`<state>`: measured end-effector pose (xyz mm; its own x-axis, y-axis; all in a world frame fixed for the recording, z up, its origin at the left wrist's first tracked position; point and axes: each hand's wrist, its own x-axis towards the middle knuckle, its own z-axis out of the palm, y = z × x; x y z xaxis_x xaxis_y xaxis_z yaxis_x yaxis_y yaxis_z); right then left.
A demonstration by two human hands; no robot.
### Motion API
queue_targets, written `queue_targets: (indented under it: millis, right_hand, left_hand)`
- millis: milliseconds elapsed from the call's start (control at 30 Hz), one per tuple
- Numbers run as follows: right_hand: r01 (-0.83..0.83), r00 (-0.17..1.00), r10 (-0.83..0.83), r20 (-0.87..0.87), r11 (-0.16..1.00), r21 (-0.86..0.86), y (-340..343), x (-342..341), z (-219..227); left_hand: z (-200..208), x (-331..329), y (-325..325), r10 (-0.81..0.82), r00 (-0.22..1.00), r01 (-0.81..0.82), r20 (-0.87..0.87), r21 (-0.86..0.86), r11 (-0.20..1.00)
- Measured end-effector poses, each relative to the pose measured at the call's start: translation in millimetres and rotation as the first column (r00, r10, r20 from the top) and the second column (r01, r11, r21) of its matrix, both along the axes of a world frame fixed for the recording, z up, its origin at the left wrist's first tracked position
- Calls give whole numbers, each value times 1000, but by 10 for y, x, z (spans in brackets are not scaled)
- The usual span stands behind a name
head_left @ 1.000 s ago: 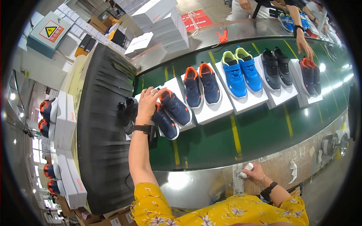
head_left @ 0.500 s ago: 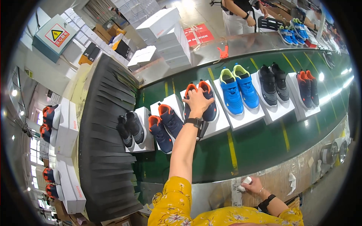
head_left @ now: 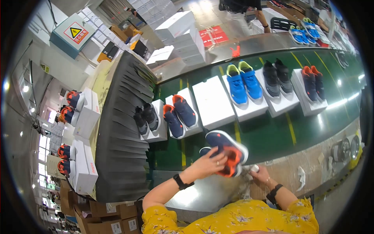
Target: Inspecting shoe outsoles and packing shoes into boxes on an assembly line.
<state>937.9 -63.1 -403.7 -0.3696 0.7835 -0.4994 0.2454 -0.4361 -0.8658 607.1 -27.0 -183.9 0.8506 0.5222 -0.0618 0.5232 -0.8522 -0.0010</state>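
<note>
Pair of navy-blue sneakers with orange lining and white soles [head_left: 224, 141]: located in the left hand [head_left: 212, 162], held clear above the near edge of the green conveyor belt with yellow stripes [head_left: 265, 136]. Left fingers are closed on the pair near the orange collars; the shoes are tilted, collars toward the person, and one shoe is partly hidden behind the hand. Right hand [head_left: 262, 175] is positioned just beside the pair; its fingers are narrowed around a small white object [head_left: 254, 168], exact kind not discernible.

Beyond the held pair, a closed white cardboard box [head_left: 213, 103] lies on the belt with its lid bare. To its right, bright blue sneakers with lime lining [head_left: 243, 87] stand on a white box. To its left, a second navy-and-orange pair [head_left: 180, 116] stands on another box, next to black-and-grey sneakers [head_left: 147, 118] near the black strip curtain [head_left: 124, 148].
</note>
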Motion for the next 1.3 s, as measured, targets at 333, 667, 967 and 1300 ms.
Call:
queue_targets:
  millis: [333,667,967,1300]
  right_hand:
    - [20,998,-20,-68,1000,-8,128,9,156]
    - [26,995,-31,-92,998,-57,153,108,-5]
    - [30,996,-39,-82,995,-100,110,196,172]
    - [10,1000,-12,-6,983,-182,261,299,45]
  left_hand:
    - [-607,334,-1717,271,963,-257,5,-294,921]
    - [-1204,1156,-2303,880,472,-798,61,-395,455]
    - [-1032,942,-1966,912,381,-784,149,-471,405]
    - [-1076,973,-1845,800,-516,690,-307,-702,176]
